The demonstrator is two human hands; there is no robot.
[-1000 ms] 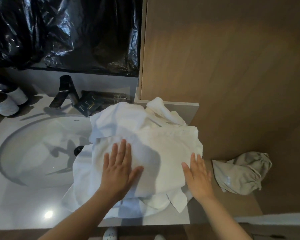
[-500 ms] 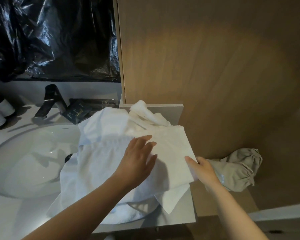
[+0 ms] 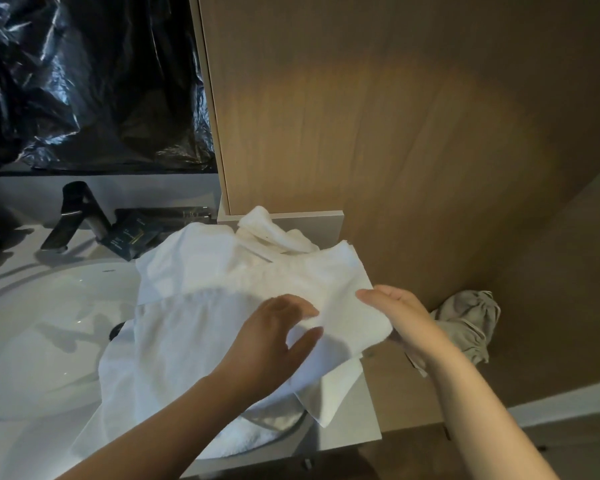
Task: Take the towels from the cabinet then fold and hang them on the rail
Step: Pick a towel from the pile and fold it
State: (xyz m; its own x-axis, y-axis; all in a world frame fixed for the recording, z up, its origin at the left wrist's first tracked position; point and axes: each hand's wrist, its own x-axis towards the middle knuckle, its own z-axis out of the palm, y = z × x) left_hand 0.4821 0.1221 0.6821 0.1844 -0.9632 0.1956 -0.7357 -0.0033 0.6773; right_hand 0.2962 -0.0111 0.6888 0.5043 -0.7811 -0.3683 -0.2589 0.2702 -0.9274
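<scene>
Pinching towel [image 3: 194,341] with left hand [image 3: 274,341]; clamping its right end with right hand [image 3: 395,313], thumb on top. Folding step, by the look. Lying at worktop [image 3: 364,420] right end, partly over basin [image 3: 32,341]; long axis along front edge, held end toward right edge. Next, likely: double over, keep edges square.

Grey counter [image 3: 357,420]; white towels [image 3: 222,282], blk tap [image 3: 73,216], dark packet [image 3: 132,237] on top.

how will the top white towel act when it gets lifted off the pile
Probably floppy: the white towel bends and creases where the left hand and right hand hold it. Likely light, since fingers alone pinch one edge. It may cling to and drag the crumpled towels beneath.
</scene>
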